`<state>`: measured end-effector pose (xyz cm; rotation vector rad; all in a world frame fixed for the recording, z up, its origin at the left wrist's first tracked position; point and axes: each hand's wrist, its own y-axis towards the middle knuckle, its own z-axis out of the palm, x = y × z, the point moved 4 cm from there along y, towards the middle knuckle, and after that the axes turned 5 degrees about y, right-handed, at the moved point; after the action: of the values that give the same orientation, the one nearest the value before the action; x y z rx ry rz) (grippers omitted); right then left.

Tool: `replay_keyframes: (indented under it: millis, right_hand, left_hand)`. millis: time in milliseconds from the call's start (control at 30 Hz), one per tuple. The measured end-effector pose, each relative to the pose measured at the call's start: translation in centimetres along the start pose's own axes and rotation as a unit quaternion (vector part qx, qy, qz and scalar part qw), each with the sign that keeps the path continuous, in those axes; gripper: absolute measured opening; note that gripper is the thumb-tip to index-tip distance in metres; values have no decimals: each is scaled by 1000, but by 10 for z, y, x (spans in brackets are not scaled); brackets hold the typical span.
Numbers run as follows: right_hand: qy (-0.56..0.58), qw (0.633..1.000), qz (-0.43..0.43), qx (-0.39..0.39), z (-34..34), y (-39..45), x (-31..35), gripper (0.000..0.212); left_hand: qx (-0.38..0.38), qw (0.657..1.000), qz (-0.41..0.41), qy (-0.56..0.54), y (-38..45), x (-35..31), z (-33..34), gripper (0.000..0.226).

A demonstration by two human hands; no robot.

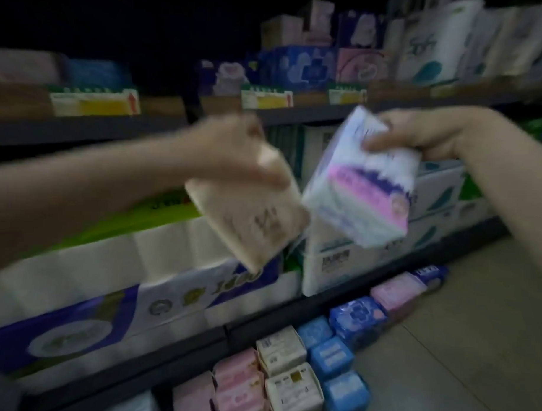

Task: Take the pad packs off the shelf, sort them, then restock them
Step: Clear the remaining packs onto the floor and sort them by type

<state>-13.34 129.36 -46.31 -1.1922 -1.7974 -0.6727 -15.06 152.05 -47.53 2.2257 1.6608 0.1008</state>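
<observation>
Both packs in hand look light and soft, thin plastic wrap over compressible padding, so they should squash a little under pressure and slide if held by the glossy faces alone; the safer hold, by my judgement, is across the narrow sides or over the top edge, where the wrap is tautest. The left hand holds a beige pack from above, tilted so its lower corner points down toward the shelf of big white tissue bundles; its fingers are curled over the upper face, though motion blur hides exactly how far they wrap. The right hand pinches a white-and-pink pack by its top edge, the thumb lying across the front face and the remaining fingers hidden behind; the pack hangs tilted below the hand. The two packs are just beside each other in mid-air, their near corners close to touching or touching; I cannot tell which. On the floor below, at the foot of the shelving, lie sorted rows: pink packs, cream packs, blue packs; more packs stand on the upper shelf.
</observation>
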Motion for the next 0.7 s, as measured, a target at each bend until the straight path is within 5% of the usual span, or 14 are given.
replay_keyframes:
  millis: [100, 367, 567, 700]
  right_hand:
    - [-126, 979, 135, 85, 24, 5, -75, 37]
    - [-239, 903, 286, 213, 108, 34, -259, 49]
    - [-223, 890, 314, 244, 134, 42, -315, 52]
    - [-280, 857, 330, 280, 128, 42, -336, 60]
  left_hand:
    - [137, 990, -15, -21, -19, 2, 82, 50]
    - [332, 931, -128, -81, -63, 57, 264, 58]
    - [471, 813, -191, -283, -118, 46, 336, 43]
    - [510, 782, -180, -310, -146, 20, 382, 76]
